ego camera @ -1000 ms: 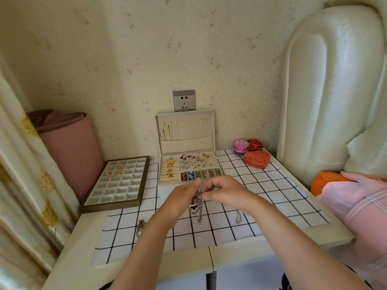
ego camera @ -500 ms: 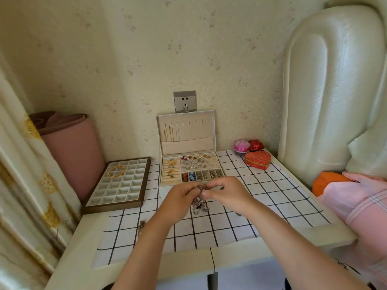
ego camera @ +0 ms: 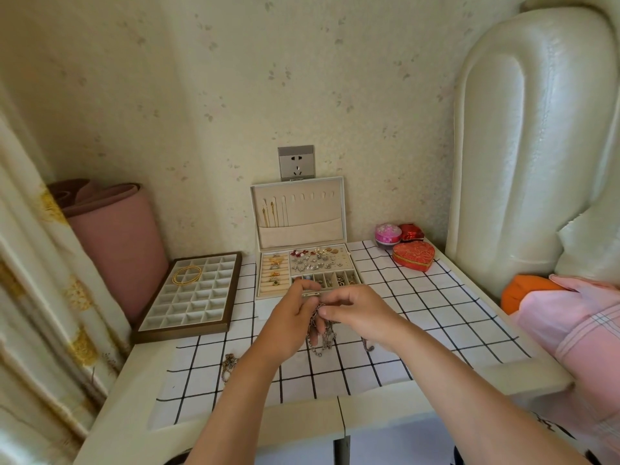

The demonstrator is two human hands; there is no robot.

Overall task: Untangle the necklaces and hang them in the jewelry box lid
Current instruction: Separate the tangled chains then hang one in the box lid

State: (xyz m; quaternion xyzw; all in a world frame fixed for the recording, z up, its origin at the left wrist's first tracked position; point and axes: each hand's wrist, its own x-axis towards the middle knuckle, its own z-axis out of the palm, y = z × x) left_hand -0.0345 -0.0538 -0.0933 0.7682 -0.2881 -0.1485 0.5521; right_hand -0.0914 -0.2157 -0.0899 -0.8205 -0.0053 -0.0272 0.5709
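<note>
Checked cloth [ego camera: 436,325] on the worktop [ego camera: 385,402], and above it I've got the left hand [ego camera: 291,327] and the right hand [ego camera: 359,313] both pinching the tangled necklaces [ego camera: 322,342], chains dangling over the cloth just in front of the open jewelry box [ego camera: 258,280], lid [ego camera: 318,213] upright behind.

Tangled silver chain necklaces [ego camera: 321,333] are pinched in a bunch between left hand [ego camera: 290,325] and right hand [ego camera: 359,313], dangling over the middle of the table [ego camera: 419,397]. Cream fabric-lined jewelry box lid [ego camera: 302,229] is stood upright at the back edge; thin gold chains [ego camera: 271,213] are hung on its left hooks.
</note>
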